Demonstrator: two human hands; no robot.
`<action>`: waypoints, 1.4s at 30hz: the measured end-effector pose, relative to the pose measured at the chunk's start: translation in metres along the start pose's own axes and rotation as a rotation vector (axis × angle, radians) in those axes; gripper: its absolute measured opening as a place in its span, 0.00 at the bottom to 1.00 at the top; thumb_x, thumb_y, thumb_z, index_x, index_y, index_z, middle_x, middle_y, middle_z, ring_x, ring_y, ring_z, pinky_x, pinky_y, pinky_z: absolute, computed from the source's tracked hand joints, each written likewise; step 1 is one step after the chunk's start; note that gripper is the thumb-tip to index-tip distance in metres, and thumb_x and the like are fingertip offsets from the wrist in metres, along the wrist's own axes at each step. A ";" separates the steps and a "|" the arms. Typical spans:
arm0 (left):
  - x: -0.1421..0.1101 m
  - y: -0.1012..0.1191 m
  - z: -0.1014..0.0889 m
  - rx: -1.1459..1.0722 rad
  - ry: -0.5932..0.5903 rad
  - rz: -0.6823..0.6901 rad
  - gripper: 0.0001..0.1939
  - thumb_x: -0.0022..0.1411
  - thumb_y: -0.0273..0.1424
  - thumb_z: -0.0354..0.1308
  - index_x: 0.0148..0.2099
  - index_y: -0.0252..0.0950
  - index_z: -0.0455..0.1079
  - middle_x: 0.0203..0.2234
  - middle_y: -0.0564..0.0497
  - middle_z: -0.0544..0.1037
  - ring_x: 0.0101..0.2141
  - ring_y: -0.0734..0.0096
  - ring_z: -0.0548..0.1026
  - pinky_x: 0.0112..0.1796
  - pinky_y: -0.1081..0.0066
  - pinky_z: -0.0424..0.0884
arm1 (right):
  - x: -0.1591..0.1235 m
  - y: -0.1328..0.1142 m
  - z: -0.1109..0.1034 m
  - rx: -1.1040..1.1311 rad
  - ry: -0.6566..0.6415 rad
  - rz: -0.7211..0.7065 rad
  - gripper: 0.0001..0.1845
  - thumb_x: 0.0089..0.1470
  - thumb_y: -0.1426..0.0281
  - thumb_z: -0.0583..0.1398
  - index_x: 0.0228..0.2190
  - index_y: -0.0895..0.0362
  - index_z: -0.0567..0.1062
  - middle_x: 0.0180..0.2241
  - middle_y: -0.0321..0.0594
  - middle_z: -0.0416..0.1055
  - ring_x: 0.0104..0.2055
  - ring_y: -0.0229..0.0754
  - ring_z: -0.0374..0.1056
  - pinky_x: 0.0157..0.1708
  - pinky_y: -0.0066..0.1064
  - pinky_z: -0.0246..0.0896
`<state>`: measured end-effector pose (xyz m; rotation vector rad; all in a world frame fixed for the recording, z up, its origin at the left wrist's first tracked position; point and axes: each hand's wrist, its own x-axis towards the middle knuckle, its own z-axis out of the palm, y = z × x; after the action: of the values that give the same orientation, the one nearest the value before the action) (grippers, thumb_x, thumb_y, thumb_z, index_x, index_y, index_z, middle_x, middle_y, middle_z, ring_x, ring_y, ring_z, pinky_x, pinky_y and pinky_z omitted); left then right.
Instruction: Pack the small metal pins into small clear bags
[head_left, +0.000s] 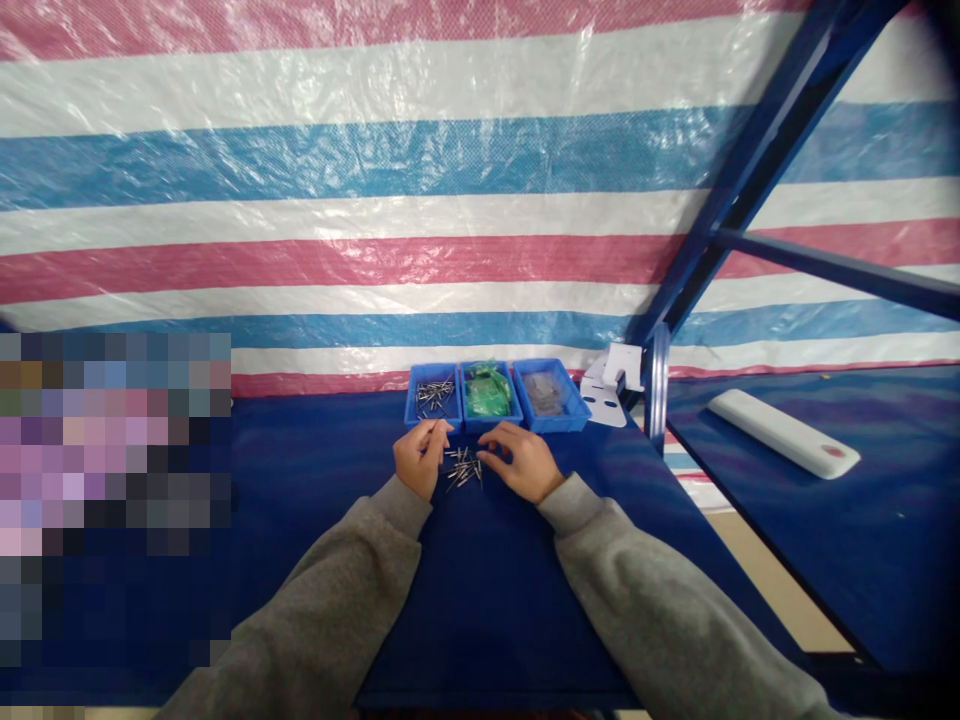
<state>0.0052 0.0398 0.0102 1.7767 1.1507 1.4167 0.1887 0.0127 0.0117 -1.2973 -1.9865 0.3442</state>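
A small heap of thin metal pins [465, 470], which look like blind rivets, lies on the blue table between my hands. On its left, my left hand [420, 460] is closed, with thumb and fingertips pressed together. My right hand [526, 465] curls in from the other side, thumb and forefinger pinched at the heap's edge. What either pinch holds is too small to make out. Just beyond my left hand, a blue bin [410, 405] contains more such metal pins [435, 396].
Beside that bin stand one with green plastic bags [489, 392] and one with clear bags [546, 394]. White bent plates [609, 385] sit to their right, near a blue metal frame [656, 385]. A white oblong object [784, 432] rests on the right-hand table. Striped sheeting [450, 220] hangs behind.
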 end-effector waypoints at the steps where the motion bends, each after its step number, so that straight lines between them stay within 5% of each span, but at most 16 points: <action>1: 0.000 0.000 0.000 0.009 -0.004 0.000 0.15 0.61 0.38 0.48 0.34 0.33 0.70 0.18 0.56 0.67 0.15 0.82 0.64 0.20 0.79 0.61 | -0.001 -0.003 0.002 -0.055 -0.084 -0.033 0.14 0.50 0.59 0.58 0.35 0.55 0.74 0.31 0.39 0.69 0.34 0.39 0.66 0.35 0.30 0.61; 7: 0.000 0.001 -0.001 0.112 -0.056 0.025 0.16 0.62 0.38 0.46 0.34 0.33 0.70 0.18 0.55 0.68 0.15 0.82 0.65 0.20 0.79 0.62 | -0.003 -0.004 0.009 -0.229 -0.274 -0.022 0.33 0.43 0.50 0.59 0.47 0.55 0.67 0.39 0.41 0.66 0.39 0.42 0.66 0.39 0.31 0.60; 11: 0.005 0.007 -0.011 0.371 -0.243 0.154 0.15 0.60 0.40 0.50 0.35 0.34 0.71 0.21 0.54 0.72 0.19 0.78 0.68 0.25 0.77 0.66 | -0.003 -0.001 0.009 -0.256 -0.294 0.009 0.29 0.46 0.52 0.59 0.47 0.54 0.68 0.39 0.41 0.67 0.38 0.41 0.66 0.38 0.30 0.60; 15: 0.006 0.009 -0.025 0.547 -0.519 0.316 0.23 0.55 0.44 0.55 0.49 0.37 0.67 0.40 0.48 0.75 0.37 0.68 0.73 0.41 0.70 0.69 | -0.002 0.001 0.009 -0.246 -0.288 0.033 0.24 0.47 0.55 0.59 0.43 0.54 0.70 0.35 0.39 0.68 0.35 0.39 0.66 0.35 0.28 0.59; 18: 0.000 0.002 -0.031 0.582 -0.649 0.356 0.29 0.52 0.46 0.56 0.54 0.38 0.63 0.50 0.46 0.69 0.50 0.62 0.66 0.52 0.64 0.63 | -0.002 0.002 0.010 -0.241 -0.272 0.052 0.19 0.48 0.58 0.59 0.40 0.54 0.72 0.31 0.37 0.69 0.33 0.39 0.66 0.33 0.28 0.58; 22: -0.010 -0.009 -0.027 0.589 -0.761 0.347 0.29 0.56 0.40 0.55 0.58 0.37 0.56 0.56 0.46 0.61 0.56 0.64 0.58 0.55 0.63 0.58 | -0.001 0.004 0.010 -0.222 -0.237 0.083 0.15 0.48 0.61 0.60 0.38 0.54 0.73 0.29 0.37 0.70 0.32 0.38 0.66 0.31 0.27 0.57; 30: -0.013 -0.017 -0.011 0.577 -0.727 0.391 0.20 0.61 0.27 0.49 0.57 0.35 0.59 0.55 0.47 0.63 0.55 0.69 0.60 0.55 0.67 0.61 | 0.000 0.012 0.013 -0.220 -0.181 0.133 0.09 0.49 0.67 0.59 0.35 0.55 0.74 0.28 0.37 0.71 0.31 0.39 0.67 0.33 0.27 0.57; 42: -0.008 -0.006 0.008 0.685 -0.713 0.427 0.22 0.60 0.18 0.41 0.55 0.36 0.61 0.54 0.48 0.64 0.53 0.70 0.63 0.52 0.68 0.64 | -0.001 0.022 0.018 -0.254 -0.107 0.239 0.06 0.48 0.71 0.60 0.32 0.57 0.72 0.26 0.38 0.72 0.31 0.40 0.68 0.32 0.28 0.56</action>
<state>0.0110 0.0359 -0.0008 2.8141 0.9296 0.4472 0.1912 0.0248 -0.0136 -1.7165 -2.0164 0.2857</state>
